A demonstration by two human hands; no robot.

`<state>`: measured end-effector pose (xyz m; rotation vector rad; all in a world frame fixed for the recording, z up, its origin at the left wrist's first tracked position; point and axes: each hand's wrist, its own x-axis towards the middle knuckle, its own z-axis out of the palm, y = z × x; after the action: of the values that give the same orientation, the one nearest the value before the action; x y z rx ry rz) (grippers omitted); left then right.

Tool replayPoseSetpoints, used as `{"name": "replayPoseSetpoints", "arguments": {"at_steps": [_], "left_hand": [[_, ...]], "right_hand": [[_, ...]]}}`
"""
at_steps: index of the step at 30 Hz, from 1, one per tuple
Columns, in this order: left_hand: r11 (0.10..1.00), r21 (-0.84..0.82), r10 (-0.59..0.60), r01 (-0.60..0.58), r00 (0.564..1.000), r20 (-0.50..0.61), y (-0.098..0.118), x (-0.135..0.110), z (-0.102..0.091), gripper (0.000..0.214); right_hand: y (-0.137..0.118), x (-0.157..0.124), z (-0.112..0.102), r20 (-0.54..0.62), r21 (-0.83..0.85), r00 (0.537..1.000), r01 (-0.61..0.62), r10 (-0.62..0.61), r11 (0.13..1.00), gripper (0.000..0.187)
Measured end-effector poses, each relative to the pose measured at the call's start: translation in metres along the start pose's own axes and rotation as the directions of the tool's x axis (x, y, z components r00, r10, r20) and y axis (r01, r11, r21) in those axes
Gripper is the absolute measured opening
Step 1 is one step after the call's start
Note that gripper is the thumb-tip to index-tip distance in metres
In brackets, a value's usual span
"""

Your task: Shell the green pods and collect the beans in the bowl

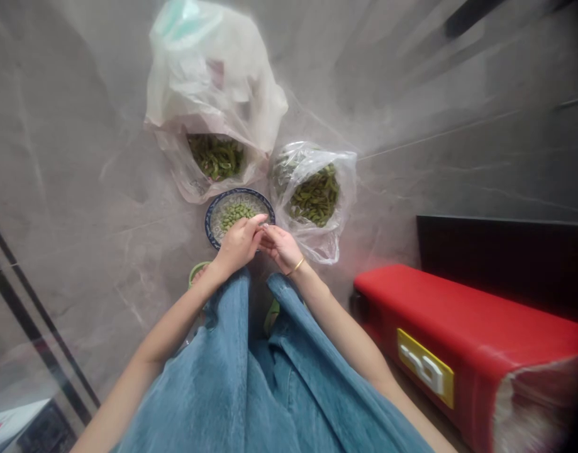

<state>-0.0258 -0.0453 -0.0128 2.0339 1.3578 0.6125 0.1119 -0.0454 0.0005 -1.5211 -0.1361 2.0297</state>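
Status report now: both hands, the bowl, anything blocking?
Left hand and right hand pinched together at bowl rim. Contents too small to tell. Bean bags behind, not blocking.

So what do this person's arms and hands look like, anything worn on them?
Both arms are bare from the hands up, with no sleeves in view and no gloves. The right hand has a thin gold bangle round its wrist. The left hand and its wrist carry no ring, watch or band that can be seen. Nail details are too small to tell.

Head camera looks steeply down, close over lap and floor (81,189).
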Motion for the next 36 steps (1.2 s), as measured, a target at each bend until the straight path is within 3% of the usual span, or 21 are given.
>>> {"name": "replayPoseSetpoints", "arguments": {"at_steps": [5, 9, 17, 19, 22, 24, 28, 31, 36], "left_hand": [[0.99, -0.141, 0.019, -0.024, 0.999, -0.033, -0.001, -0.004, 0.004, 0.03], [0.978, -0.206, 0.035, -0.04, 0.999, -0.026, 0.0, -0.007, 0.005, 0.029], [0.898, -0.427, -0.189, 0.101, 0.967, -0.169, 0.004, -0.008, 0.005, 0.023], [0.854, -0.496, -0.254, 0.155, 0.957, -0.137, 0.002, -0.009, 0.008, 0.024], [0.795, -0.561, -0.331, 0.232, 0.94, -0.079, -0.001, -0.012, 0.012, 0.025], [0.836, -0.503, -0.313, 0.221, 0.944, -0.105, -0.003, -0.014, 0.013, 0.024], [0.989, -0.142, -0.072, 0.039, 0.969, -0.237, -0.011, -0.017, 0.013, 0.023], [0.998, 0.049, 0.057, -0.047, 0.972, -0.23, -0.02, -0.018, 0.011, 0.024], [0.995, 0.088, 0.061, -0.042, 0.972, -0.225, -0.032, -0.016, 0.008, 0.027]], "right_hand": [[0.005, 0.0, -0.001, 0.05, -0.175, 0.999, 0.013, -0.004, 0.984, 0.055], [0.006, -0.001, 0.0, 0.155, -0.204, 0.987, 0.072, -0.04, 0.976, 0.06], [0.01, -0.004, 0.004, 0.279, -0.272, 0.954, 0.192, -0.114, 0.943, 0.057], [0.01, -0.002, 0.001, 0.279, -0.351, 0.945, 0.266, -0.171, 0.898, 0.054], [0.009, 0.001, -0.005, 0.311, -0.497, 0.898, 0.432, -0.31, 0.753, 0.047], [0.009, 0.003, -0.007, 0.308, -0.536, 0.892, 0.45, -0.331, 0.714, 0.041], [0.01, 0.005, -0.004, 0.195, -0.358, 0.97, 0.211, -0.149, 0.909, 0.031], [0.009, 0.004, -0.001, 0.207, -0.208, 0.976, 0.111, -0.067, 0.972, 0.034], [0.01, 0.005, -0.002, 0.217, -0.174, 0.971, 0.136, -0.097, 0.975, 0.034]]}}
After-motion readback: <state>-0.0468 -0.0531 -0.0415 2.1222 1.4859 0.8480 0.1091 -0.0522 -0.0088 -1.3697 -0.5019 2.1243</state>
